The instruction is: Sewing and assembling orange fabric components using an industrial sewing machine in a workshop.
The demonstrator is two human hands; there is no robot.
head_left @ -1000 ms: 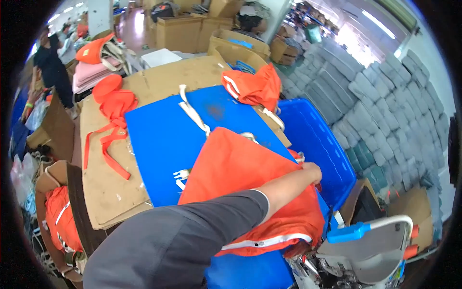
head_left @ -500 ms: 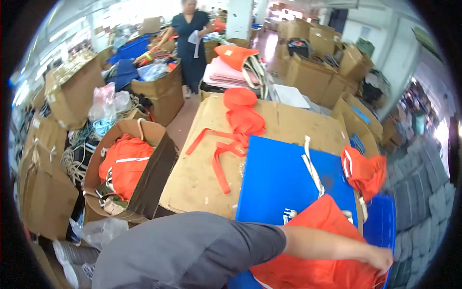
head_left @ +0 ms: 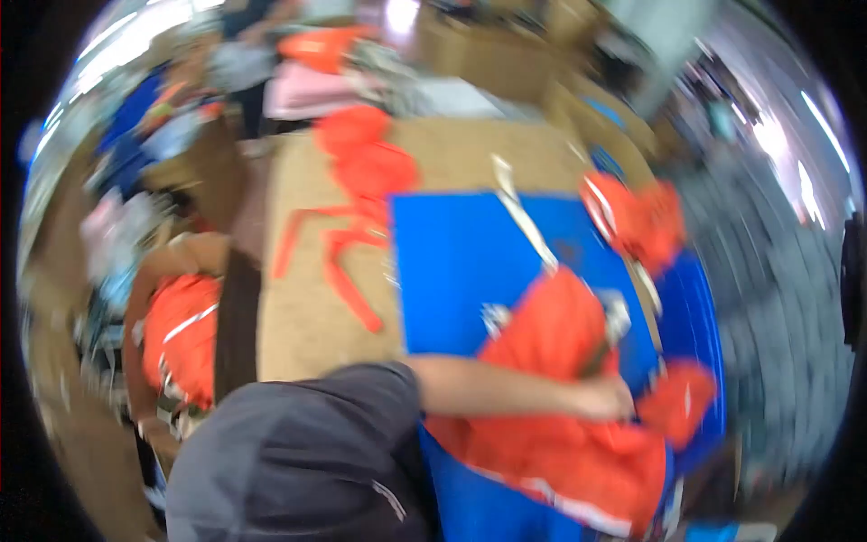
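Note:
My left arm, in a dark grey sleeve, crosses the blue board [head_left: 452, 271] toward the right. At its end my left hand [head_left: 605, 398] is closed on an orange cloth piece [head_left: 542, 443], though motion smears the fingers. That cloth lies rumpled over the board and its front edge, with a pale stripe along its lower edge. White cords [head_left: 616, 316] show beside its upper part, and one long white cord [head_left: 524, 217] stretches away over the board. A smaller orange cloth portion [head_left: 682, 402] sticks out right of the hand; whether it is joined cannot be told. My right hand is out of sight.
Orange straps and cloth [head_left: 370, 176] lie on the cardboard-topped table [head_left: 298, 316]. Another orange bundle [head_left: 637, 217] sits at the board's far right corner, above a blue bin [head_left: 700, 307]. Left stands a carton [head_left: 239, 316] holding orange cloth. Grey stacks [head_left: 768, 298] rise at right.
The view has swung and blurred. My left hand has come leftward and farther back from the table's right front corner. The orange cloth is now more bunched, with a portion showing at right.

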